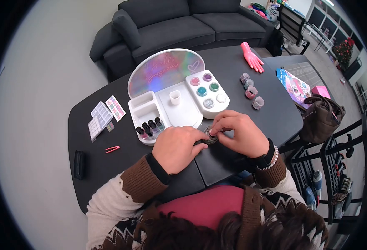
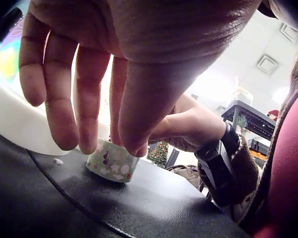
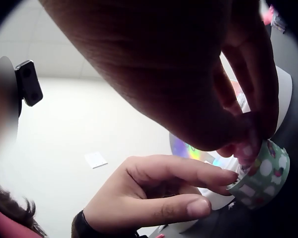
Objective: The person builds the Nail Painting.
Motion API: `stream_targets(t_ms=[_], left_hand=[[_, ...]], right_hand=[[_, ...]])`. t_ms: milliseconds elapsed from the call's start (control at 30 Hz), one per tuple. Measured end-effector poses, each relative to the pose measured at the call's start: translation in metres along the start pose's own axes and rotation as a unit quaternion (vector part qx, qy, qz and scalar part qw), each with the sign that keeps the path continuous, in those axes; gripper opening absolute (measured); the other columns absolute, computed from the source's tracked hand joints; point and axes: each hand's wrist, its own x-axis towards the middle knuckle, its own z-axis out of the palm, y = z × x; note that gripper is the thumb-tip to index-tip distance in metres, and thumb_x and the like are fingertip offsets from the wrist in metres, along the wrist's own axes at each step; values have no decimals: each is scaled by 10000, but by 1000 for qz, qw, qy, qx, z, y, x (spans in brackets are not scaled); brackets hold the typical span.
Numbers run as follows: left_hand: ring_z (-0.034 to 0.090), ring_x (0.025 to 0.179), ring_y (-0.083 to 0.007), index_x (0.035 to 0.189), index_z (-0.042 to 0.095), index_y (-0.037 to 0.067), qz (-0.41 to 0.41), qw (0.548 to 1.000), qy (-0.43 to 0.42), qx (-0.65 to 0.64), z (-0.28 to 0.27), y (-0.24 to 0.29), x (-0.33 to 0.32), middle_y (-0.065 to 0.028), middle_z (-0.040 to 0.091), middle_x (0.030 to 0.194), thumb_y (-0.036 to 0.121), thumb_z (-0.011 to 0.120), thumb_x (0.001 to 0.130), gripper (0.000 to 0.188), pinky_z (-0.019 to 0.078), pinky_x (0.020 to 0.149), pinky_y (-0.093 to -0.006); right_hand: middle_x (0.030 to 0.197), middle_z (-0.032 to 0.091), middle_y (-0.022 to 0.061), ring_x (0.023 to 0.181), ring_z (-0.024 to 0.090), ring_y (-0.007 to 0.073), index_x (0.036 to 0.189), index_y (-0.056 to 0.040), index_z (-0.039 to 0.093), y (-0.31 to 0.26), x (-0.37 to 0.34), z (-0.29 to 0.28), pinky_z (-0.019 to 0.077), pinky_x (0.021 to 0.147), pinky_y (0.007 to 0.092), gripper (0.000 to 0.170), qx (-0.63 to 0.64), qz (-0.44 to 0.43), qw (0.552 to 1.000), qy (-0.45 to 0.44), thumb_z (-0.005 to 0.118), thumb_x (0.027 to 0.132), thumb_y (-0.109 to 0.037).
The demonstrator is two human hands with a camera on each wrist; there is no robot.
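right fingers seemingly pinch patterned roll

The green roll is patterned with white spots.

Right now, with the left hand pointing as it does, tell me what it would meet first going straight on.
Most likely the small green patterned round object, just ahead of the left hand; whether they already touch is unclear.

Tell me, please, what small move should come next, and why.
Perhaps bring the thumb of the left hand against the green patterned roll to steady it: in the right wrist view the thumb's tip stands clear, while the right hand touches the roll's rim.
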Motion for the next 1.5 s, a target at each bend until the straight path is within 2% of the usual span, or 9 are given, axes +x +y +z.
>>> stream_targets(t_ms=[433,533,933,1033,1100,1300,1367,1433,1500], left_hand=[[768,928,-356,1143,842,137,14,1000,18,-11,5,-2,0,-113,799,1005,287,816,951,245,609,844,-486],[764,954,-348,1171,831,138,29,999,26,-10,6,-1,1,-108,794,1025,276,820,948,263,602,867,-483],[765,956,-334,1163,821,142,31,999,19,-4,8,-3,0,-100,791,1023,274,819,949,252,596,872,-477],[773,958,-344,1157,830,136,35,999,21,0,6,0,1,-103,815,1058,273,827,953,245,615,862,-466],[773,952,-346,1147,831,137,27,1000,14,2,5,2,1,-103,815,1055,272,826,952,238,615,859,-467],[770,924,-340,1121,833,143,33,999,17,-1,7,-2,0,-98,805,1015,288,820,955,221,605,843,-475],[768,915,-327,1124,832,151,35,999,17,0,7,-3,0,-91,797,980,304,812,960,225,594,833,-481],[776,939,-331,1094,835,129,30,999,-5,20,7,-4,1,-85,818,1051,266,831,944,203,620,856,-452],[778,942,-326,1090,836,131,31,999,1,15,8,-4,2,-82,818,1051,264,832,944,198,620,856,-450]], right_hand=[[1008,707,148,883,749,312,1007,-13,761,-6,2,1,619,811,394,118,-1,38,999,-6,759,891,-32],[1088,723,117,949,757,273,1028,-21,772,-6,2,1,647,815,377,142,-13,60,998,-25,780,887,-11],[1021,707,141,902,744,340,968,-5,762,-10,0,5,615,823,420,108,-29,41,999,-6,763,868,-46],[1008,717,115,972,739,343,1046,-32,768,-16,1,11,603,857,440,173,-77,37,996,-10,748,874,-40],[1031,741,90,1043,728,345,1213,-74,749,-21,0,15,589,900,457,337,-111,52,992,4,736,878,-33],[1132,789,66,1091,724,336,1408,-123,674,-22,-3,12,585,940,462,515,-68,79,995,-2,776,908,-52],[1132,794,62,1105,724,334,1358,-125,705,-27,-6,10,585,942,462,461,-83,69,994,16,792,909,-67],[1132,798,58,1120,724,332,1308,-127,737,-25,-8,5,585,944,461,407,-97,59,993,33,808,909,-81],[1088,800,64,1109,730,334,1138,-122,801,-20,-10,-1,587,932,461,241,-164,-7,985,50,823,899,-102]])
